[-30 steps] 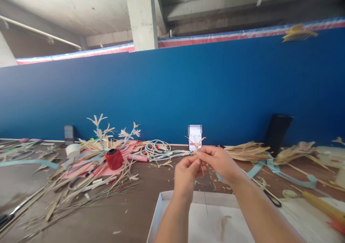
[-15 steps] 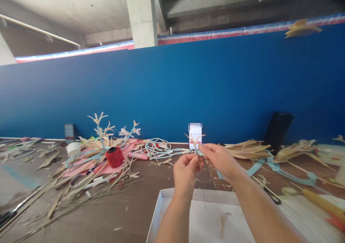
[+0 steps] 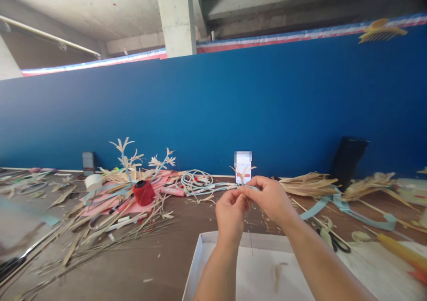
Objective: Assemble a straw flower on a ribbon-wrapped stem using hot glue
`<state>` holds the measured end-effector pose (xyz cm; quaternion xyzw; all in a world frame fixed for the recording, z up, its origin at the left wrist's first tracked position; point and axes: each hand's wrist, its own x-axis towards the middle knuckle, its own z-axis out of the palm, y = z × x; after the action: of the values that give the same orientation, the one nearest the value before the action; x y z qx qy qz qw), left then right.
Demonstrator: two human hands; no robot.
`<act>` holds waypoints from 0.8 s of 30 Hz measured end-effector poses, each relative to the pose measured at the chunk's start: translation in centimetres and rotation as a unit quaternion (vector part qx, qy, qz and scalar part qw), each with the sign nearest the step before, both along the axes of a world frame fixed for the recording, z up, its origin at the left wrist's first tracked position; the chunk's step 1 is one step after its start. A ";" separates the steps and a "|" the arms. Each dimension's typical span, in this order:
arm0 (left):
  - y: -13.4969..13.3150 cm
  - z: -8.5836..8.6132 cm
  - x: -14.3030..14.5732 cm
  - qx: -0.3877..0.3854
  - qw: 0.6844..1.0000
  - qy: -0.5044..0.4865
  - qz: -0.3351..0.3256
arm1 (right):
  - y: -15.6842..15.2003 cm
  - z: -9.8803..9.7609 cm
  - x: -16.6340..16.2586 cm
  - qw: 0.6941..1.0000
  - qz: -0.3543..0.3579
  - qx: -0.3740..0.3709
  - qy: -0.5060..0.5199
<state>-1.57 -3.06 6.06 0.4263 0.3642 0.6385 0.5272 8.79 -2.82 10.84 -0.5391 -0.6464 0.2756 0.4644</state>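
My left hand (image 3: 230, 214) and my right hand (image 3: 271, 198) meet in front of me, above the far edge of a white shallow box (image 3: 200, 256). Both pinch a small straw flower (image 3: 243, 172) on a thin stem, its petals sticking up above my fingertips. A light blue ribbon (image 3: 310, 209) trails from my right hand toward the right across the brown table (image 3: 160, 252). Fingers of both hands are closed around the stem.
Left of centre lie a red thread spool (image 3: 143, 192), finished straw flowers (image 3: 126, 156), pink paper and scattered straw strips. Coiled cords (image 3: 195, 181), a white phone (image 3: 243, 163), straw bundles (image 3: 307, 184), black scissors (image 3: 335, 242) and a yellow tool (image 3: 396, 250) lie along the blue wall.
My hands stayed together on the straw flower, shifting slightly lower and right; the right fingers turned over the stem. The view drifted a little.
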 end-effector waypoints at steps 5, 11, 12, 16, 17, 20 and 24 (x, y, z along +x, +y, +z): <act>0.0 0.1 0.2 -0.008 1.000 0.005 0.010 | 0.1 0.0 0.1 1.000 -0.006 -0.005 -0.013; 0.0 0.2 0.0 0.003 1.000 -0.009 -0.025 | -0.3 0.6 0.3 1.000 0.008 -0.004 -0.027; 0.0 0.3 0.0 0.006 0.999 -0.015 -0.039 | -0.3 0.6 0.4 1.000 0.016 -0.002 -0.023; -0.3 0.5 -0.2 0.002 0.994 -0.053 -0.101 | -0.2 0.6 0.9 0.999 0.043 -0.007 0.005; -0.3 0.6 -0.3 -0.001 0.992 -0.058 -0.109 | -0.2 0.6 1.0 0.999 0.047 -0.009 0.011; -0.4 0.6 -0.4 -0.005 0.991 -0.067 -0.120 | -0.1 0.5 1.1 0.998 0.053 -0.011 0.019; -0.6 0.8 -0.4 -0.018 0.987 -0.087 -0.133 | 0.0 0.5 1.0 0.998 0.053 -0.010 0.031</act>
<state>-2.01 -3.61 6.85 0.4040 0.2686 0.5904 0.6450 9.77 -2.84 11.36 -0.5001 -0.6565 0.3227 0.4634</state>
